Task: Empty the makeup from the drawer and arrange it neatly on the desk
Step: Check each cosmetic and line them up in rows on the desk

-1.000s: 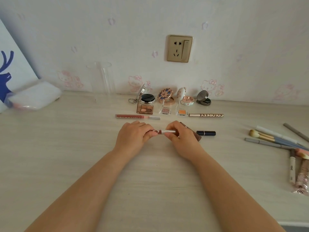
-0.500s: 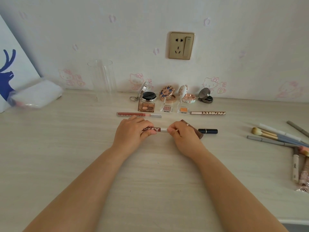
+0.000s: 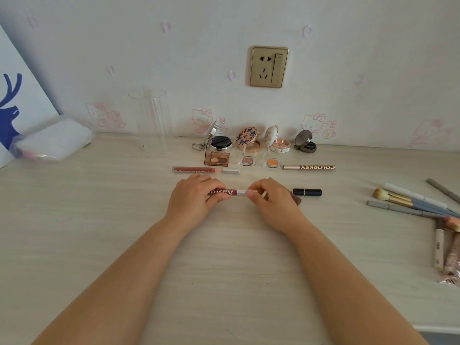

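**Two hands, one lip gloss, tight row**

Both hands pinch the lip gloss tube (image 3: pixel 230 192) low over the desk (image 3: pixel 99 232): left hand (image 3: pixel 193 196) on the body, right hand (image 3: pixel 270 202) on the cap end. Risk imo: it rolls once released, or the right hand nudges the black lipstick (image 3: pixel 307 192) just beside it, wrecking the row.

A dark red lip gloss tube (image 3: pixel 225 192) with white lettering and a silver cap lies level, crosswise over the desk (image 3: pixel 99 232), both ends pinched by fingers
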